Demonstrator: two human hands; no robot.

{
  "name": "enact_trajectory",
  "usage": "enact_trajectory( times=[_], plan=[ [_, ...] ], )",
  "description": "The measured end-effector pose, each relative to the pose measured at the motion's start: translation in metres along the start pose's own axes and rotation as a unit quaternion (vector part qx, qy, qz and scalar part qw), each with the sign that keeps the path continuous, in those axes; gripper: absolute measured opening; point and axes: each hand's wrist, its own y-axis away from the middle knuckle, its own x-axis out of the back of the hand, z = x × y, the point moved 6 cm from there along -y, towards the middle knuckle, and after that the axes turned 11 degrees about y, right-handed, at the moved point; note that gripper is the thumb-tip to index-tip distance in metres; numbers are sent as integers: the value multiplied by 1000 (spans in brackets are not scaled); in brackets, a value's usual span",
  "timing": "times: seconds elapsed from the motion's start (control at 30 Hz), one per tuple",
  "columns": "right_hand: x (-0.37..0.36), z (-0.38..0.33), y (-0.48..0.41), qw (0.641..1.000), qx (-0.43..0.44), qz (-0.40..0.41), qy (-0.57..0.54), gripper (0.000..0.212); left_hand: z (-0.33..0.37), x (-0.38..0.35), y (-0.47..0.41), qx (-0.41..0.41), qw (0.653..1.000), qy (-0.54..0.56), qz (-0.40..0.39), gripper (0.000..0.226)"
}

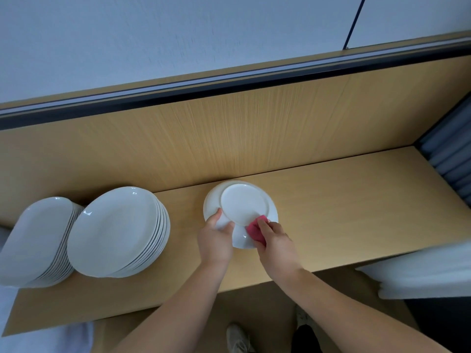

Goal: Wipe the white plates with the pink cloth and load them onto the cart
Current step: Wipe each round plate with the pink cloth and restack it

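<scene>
The left hand [216, 238] holds a white plate [242, 203] at its near left rim; the grip is clamped there, thumb on the side facing up and the fingers hidden under the rim. The plate is turned over, so its foot ring and underside face the camera, and I cannot tell if it touches the worktop [344, 200] below. Just right of this grip, the right hand [276, 240] has its grip closed around a pink cloth [256, 229] and presses it on the near right rim of the same plate. To the left of both grips, well apart from them, a stack of white plates [114, 230] stands on the worktop, and a second stack [35, 238] is beside it, further left. Beyond the grips a wooden back panel [229, 136] rises.
</scene>
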Motion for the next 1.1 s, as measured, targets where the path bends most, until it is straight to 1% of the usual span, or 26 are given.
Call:
enact_trajectory(
  times=[0.07,0.13,0.23,0.3,0.37,0.47,0.63,0.67,0.73,0.8,0.87,0.97,1.1],
  plan=[
    [10,-6,2,999,52,-1,14,44,-2,0,1,-1,1000,0,-4,47],
    [21,-9,0,995,95,-7,41,46,-2,1,1,-5,1000,-4,-10,48],
    [36,-5,-21,986,128,4,111,53,1,1,1,-10,1000,-8,-14,48],
    [38,-5,-40,977,144,-26,152,56,2,1,1,-13,1000,-11,-15,48],
    [32,-10,-55,966,168,-77,182,57,3,1,1,-16,1000,-16,-15,48],
    [18,-23,-69,946,213,-118,213,54,3,0,1,-25,999,-36,-18,48],
    [13,-53,-92,939,271,-101,188,39,2,0,-2,-22,998,-59,-17,48],
    [13,-57,-98,937,276,-99,190,38,2,-1,-1,-21,998,-63,-20,48],
    [13,-58,-111,935,272,-107,203,44,0,0,-2,-12,998,-61,-20,48],
    [14,-52,-125,936,251,-108,221,53,0,1,-3,-2,998,-55,-21,48],
    [17,-41,-136,941,227,-109,227,56,1,0,-3,6,999,-45,-24,49],
    [23,-23,-138,943,204,-116,234,54,2,0,-4,1,999,-44,-28,49],
    [28,0,-123,953,174,-126,213,42,-1,0,-7,9,999,-36,-24,50]
  ],
)
